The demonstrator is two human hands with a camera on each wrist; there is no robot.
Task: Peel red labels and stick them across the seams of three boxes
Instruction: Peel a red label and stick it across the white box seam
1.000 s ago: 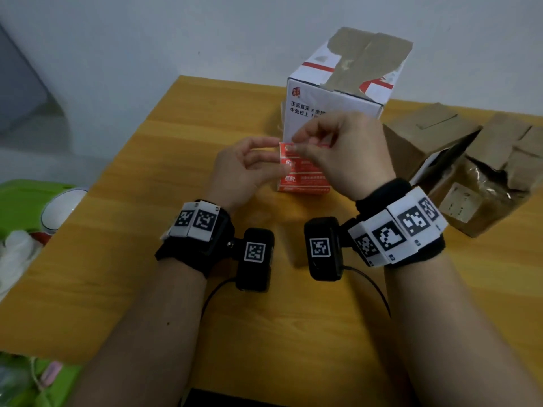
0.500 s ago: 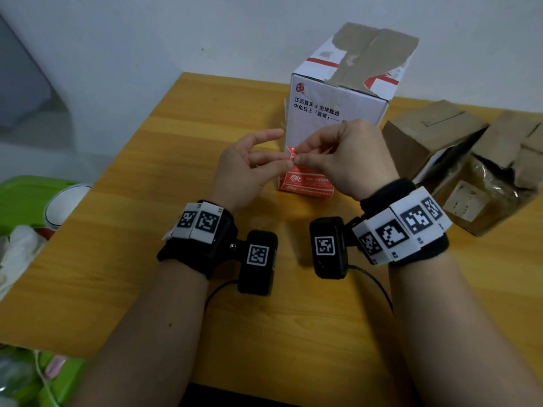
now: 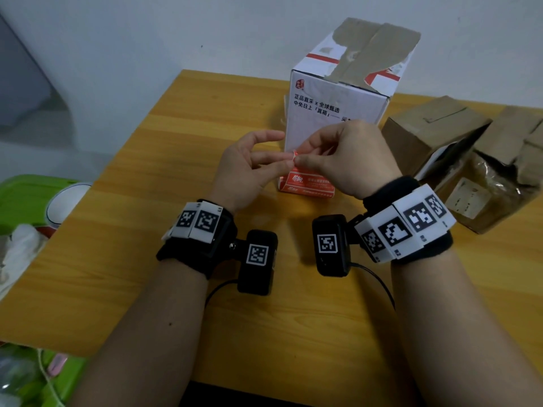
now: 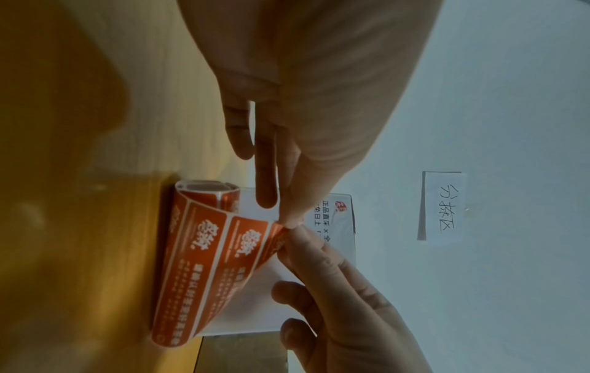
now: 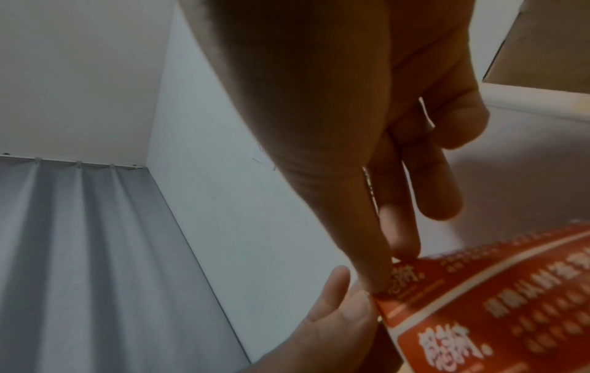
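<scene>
Red labels on a curling strip [image 4: 204, 265] rise from the wooden table [image 3: 147, 259], one corner pinched by both the left hand [image 3: 244, 171] and right hand [image 3: 349, 160], just before the white box [image 3: 332, 121]; two brown boxes [image 3: 435, 133] sit beside it.

Bare forearms at lower frame; each wrist wears a black band [image 3: 196, 254] with white square-patterned marker tiles [image 3: 407, 227], a black camera block [image 3: 257, 262] and thin black cable [image 3: 379, 282].
</scene>
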